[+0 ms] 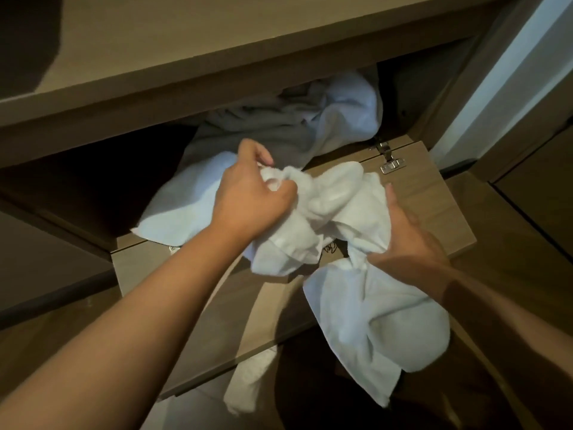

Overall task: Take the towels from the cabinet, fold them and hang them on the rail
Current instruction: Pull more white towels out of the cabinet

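Note:
A crumpled white towel (350,209) hangs bunched between both hands, over the opened flap door of the wooden cabinet (434,193). My left hand (251,197) grips its upper left part with curled fingers. My right hand (406,237) grips the towel from the right, and a long tail of it droops below. Inside the cabinet opening lie a grey towel (263,128) and more white towels (350,100), with one white towel (183,209) spilling over the front edge.
The cabinet's top board (217,41) juts out above the opening. A metal hinge (387,159) sits at the door's right corner. A pale wall strip (508,88) runs down the right side. Another white cloth (248,380) hangs below the door.

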